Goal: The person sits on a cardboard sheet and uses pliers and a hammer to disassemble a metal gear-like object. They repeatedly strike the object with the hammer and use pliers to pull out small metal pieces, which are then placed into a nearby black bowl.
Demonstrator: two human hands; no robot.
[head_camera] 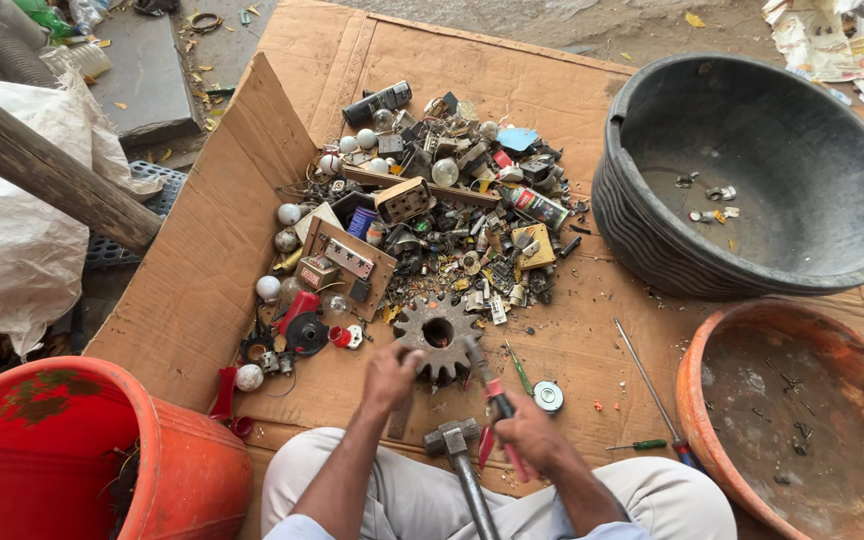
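You sit on flattened brown cardboard spread over dusty concrete ground in even daylight. A white woven sack and a wooden beam lie left; crumpled newspaper lies top right.

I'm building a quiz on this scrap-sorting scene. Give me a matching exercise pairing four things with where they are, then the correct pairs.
Things:
1. toothed gear
2. pliers with red handles
3. hammer
4. black tub

Places:
A. gripped in the right hand
B. on the cardboard, upper right of the scrap pile
C. lying between the person's knees
D. under the fingers of the left hand, at the near edge of the scrap pile

Pairs: 1-D, 2-A, 3-C, 4-B
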